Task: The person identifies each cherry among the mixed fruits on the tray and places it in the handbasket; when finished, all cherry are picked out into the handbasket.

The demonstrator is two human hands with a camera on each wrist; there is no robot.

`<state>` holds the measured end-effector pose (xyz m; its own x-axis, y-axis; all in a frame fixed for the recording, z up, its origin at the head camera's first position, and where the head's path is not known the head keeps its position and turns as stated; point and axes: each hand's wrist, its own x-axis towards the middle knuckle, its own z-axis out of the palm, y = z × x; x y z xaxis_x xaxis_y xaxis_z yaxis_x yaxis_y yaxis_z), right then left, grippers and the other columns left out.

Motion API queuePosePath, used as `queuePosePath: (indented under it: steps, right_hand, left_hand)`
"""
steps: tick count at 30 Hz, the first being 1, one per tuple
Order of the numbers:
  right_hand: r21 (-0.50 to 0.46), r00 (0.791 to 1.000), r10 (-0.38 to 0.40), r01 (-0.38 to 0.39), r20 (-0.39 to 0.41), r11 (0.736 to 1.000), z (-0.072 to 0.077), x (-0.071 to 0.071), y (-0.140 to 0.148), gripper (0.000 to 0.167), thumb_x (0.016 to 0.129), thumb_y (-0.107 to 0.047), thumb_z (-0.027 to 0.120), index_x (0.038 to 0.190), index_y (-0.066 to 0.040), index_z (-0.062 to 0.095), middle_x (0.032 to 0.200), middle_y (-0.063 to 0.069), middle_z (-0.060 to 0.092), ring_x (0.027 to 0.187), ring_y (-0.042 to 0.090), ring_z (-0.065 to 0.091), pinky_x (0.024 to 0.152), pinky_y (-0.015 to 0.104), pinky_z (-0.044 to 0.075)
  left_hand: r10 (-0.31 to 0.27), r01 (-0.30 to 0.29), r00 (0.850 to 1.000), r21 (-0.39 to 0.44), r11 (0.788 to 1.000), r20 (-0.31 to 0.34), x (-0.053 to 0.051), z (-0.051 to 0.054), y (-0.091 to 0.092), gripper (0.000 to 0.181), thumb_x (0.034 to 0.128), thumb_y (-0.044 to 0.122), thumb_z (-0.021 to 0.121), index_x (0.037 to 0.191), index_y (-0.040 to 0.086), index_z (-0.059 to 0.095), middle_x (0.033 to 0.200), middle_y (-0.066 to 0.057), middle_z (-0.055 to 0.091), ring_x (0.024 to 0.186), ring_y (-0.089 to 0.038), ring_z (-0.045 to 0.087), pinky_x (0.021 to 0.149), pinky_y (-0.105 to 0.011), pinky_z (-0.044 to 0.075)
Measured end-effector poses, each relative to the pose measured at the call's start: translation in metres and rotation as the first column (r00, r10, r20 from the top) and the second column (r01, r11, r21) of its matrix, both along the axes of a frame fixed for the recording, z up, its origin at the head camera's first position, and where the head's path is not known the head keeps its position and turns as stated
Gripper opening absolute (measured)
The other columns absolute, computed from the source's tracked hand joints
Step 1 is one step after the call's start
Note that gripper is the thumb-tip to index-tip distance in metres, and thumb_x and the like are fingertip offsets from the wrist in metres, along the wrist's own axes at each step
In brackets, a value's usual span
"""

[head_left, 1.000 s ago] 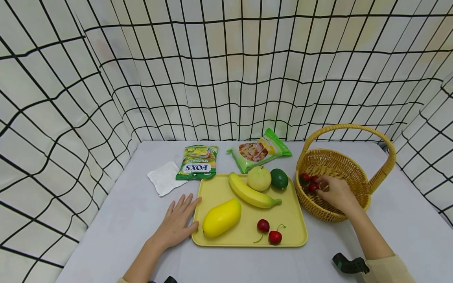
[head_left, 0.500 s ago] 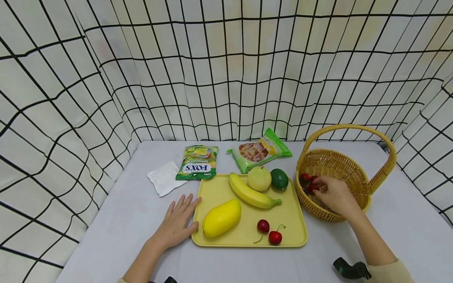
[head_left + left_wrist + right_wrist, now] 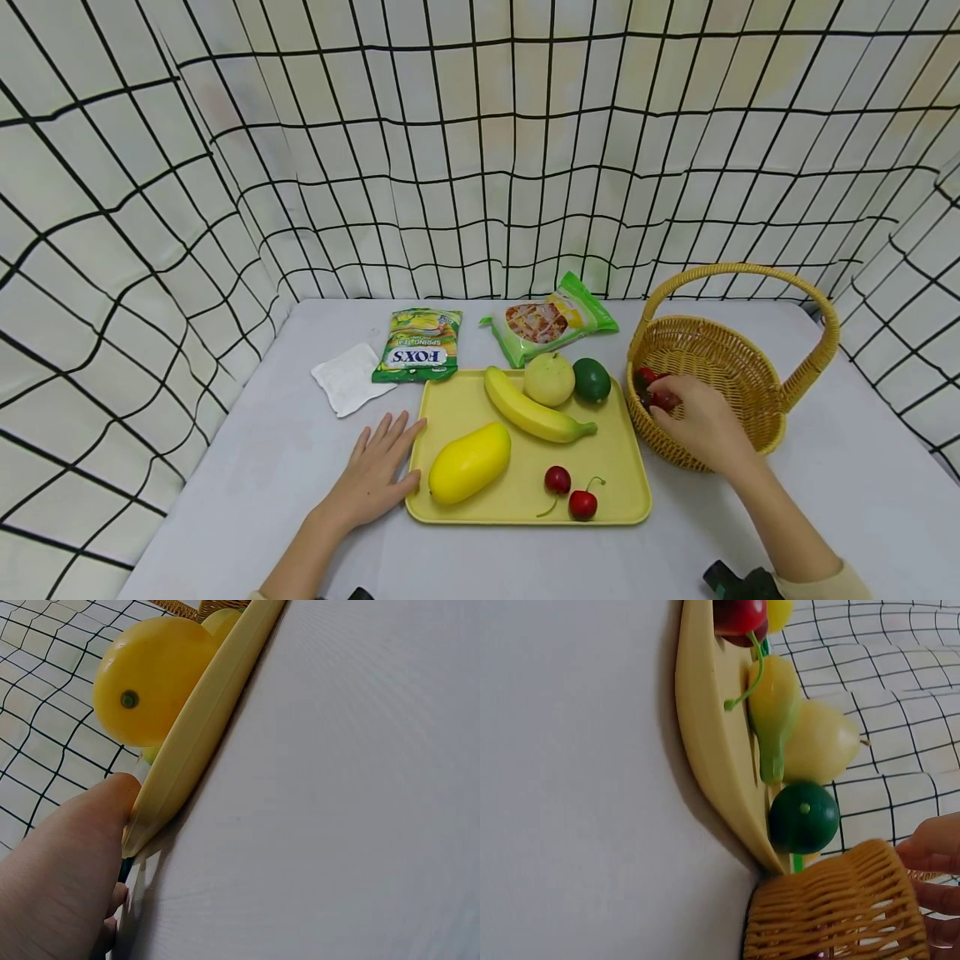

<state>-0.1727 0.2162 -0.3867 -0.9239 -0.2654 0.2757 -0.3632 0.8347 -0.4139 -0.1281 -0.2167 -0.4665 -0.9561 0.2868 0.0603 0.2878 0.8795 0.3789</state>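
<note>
My right hand point(image 3: 701, 421) reaches into the wicker basket point(image 3: 757, 367), thumb and fingers closing around a dark red cherry point(image 3: 664, 400). Another cherry point(image 3: 643, 377) lies beside it against the basket's left wall. In the right wrist view, the basket's weave hides most of the grip. Flat and spread, my left hand point(image 3: 378, 475) rests at the left edge of the yellow tray point(image 3: 525, 508), its thumb touching the rim. On the tray are a mango point(image 3: 470, 463), a banana point(image 3: 536, 411), a pale round pear point(image 3: 550, 379), a dark green fruit point(image 3: 592, 381) and two cherries point(image 3: 570, 492).
Behind the tray lie a green Fox's candy bag point(image 3: 418, 344) and a green-and-white snack bag point(image 3: 551, 321). A white tissue point(image 3: 348, 379) is left of them. The basket's tall handle point(image 3: 738, 268) arches above it. Black-lined netting point(image 3: 480, 167) encloses the white table point(image 3: 247, 492).
My right hand has shifted slightly left and toward me inside the basket, its fingers now around a cherry. The left hand and the tray have stayed put.
</note>
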Motion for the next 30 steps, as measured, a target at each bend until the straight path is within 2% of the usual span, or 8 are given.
queuePosePath:
  steps: [6,17,25,30]
  right_hand:
    - [-0.009,0.996,0.048,-0.049,-0.08,0.999,-0.001,0.008,-0.012,0.023,0.075,-0.005,0.07,0.097,-0.004,0.066,0.086,0.005,0.062,0.078,0.018,0.056,0.064,0.034,0.05]
    - [0.005,0.983,0.133,-0.133,-0.124,0.991,0.0,0.025,-0.033,0.03,0.072,-0.004,0.074,0.101,-0.006,0.064,0.097,0.005,0.063,0.088,0.021,0.06,0.07,0.035,0.052]
    - [0.014,0.981,0.175,-0.174,-0.085,0.985,-0.006,0.031,-0.043,0.032,0.073,-0.009,0.075,0.103,-0.011,0.064,0.096,-0.002,0.061,0.085,0.014,0.056,0.07,0.028,0.051]
    - [0.022,0.964,0.241,-0.24,-0.115,0.971,-0.013,0.035,-0.048,0.033,0.072,-0.011,0.076,0.102,-0.011,0.064,0.097,-0.003,0.06,0.09,0.013,0.057,0.074,0.029,0.052]
  left_hand:
    - [0.002,-0.002,1.0,-0.001,1.0,-0.003,0.0,0.0,0.0,0.065,0.0849,0.038,0.055,0.143,0.019,0.032,0.148,-0.015,0.024,0.136,-0.035,0.014,0.106,-0.057,0.004]
    - [0.009,-0.009,1.0,0.01,1.0,0.012,0.0,0.001,-0.001,0.063,0.0852,0.037,0.055,0.142,0.02,0.034,0.149,-0.013,0.024,0.137,-0.034,0.013,0.107,-0.056,0.002]
    - [0.006,-0.006,1.0,0.008,1.0,0.004,0.0,0.0,0.0,0.062,0.0846,0.037,0.055,0.141,0.02,0.036,0.148,-0.014,0.024,0.137,-0.035,0.014,0.107,-0.056,0.002]
    - [0.003,-0.003,1.0,0.006,1.0,-0.002,-0.001,0.0,0.0,0.061,0.0846,0.036,0.055,0.14,0.019,0.038,0.148,-0.015,0.025,0.136,-0.036,0.014,0.106,-0.057,0.003]
